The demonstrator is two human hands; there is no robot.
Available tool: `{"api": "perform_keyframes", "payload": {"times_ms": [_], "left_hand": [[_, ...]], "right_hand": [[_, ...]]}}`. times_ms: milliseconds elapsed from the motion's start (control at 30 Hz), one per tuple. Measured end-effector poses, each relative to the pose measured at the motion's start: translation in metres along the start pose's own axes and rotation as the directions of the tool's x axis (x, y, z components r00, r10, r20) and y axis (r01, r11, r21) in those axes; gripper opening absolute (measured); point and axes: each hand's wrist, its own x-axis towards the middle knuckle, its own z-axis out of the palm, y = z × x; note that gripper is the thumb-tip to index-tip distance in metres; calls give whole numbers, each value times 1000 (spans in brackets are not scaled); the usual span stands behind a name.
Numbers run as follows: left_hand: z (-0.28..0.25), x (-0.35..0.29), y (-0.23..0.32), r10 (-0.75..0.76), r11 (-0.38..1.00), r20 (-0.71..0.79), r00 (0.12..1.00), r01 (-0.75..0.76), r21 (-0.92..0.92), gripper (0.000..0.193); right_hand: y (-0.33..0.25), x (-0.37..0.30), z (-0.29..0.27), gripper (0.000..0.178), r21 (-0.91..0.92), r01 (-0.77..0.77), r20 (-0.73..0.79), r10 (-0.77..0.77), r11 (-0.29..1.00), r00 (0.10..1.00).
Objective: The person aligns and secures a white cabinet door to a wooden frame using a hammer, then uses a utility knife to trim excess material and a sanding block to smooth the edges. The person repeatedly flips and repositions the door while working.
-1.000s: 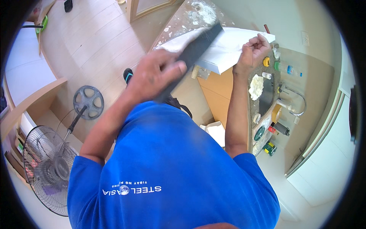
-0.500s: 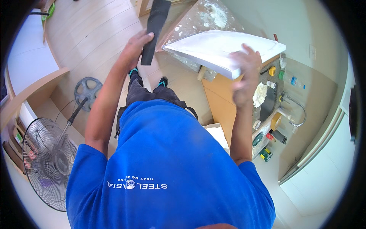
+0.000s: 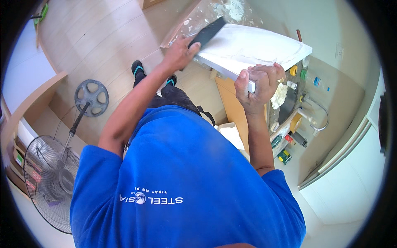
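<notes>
Two hands clamp their fingers: our left hand (image 3: 178,54) on a dark strip (image 3: 209,31), our right hand (image 3: 260,86) on the near corner of the white panel (image 3: 257,43) across the front edge of the surface (image 3: 202,15). We seem to be steadying the panel; working the strip calls for a firm right hold.

Head-worn fisheye, facing down: blue shirt (image 3: 186,165) close, white panel (image 3: 260,44) beyond, floor (image 3: 111,37) farther.

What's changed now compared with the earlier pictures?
Since half a second ago, the left hand has swung the black strip rightward, back to the white panel's left end. The right hand, blurred by the near corner then, now grips that corner. The left hand still holds the strip; the fan hasn't moved.
</notes>
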Motion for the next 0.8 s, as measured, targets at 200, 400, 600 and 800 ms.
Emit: {"api": "perform_keyframes", "payload": {"times_ms": [200,400,600,800], "left_hand": [[-21,-80,1,66,989,-146,987,-85,-124,47],[19,-78,35,237,965,-275,932,-259,-47,43],[-31,-12,34,-202,979,-17,979,202,-1,48],[-2,-91,58,114,985,-142,983,-130,-110,47]], "right_hand": [[-1,0,0,16,32,11,-6,-11,999,1000],[6,-5,5,15,29,10,-26,-9,1000,1000],[8,7,8,16,49,33,-18,-32,998,999],[11,-3,8,18,30,76,-35,-75,997,997]]}}
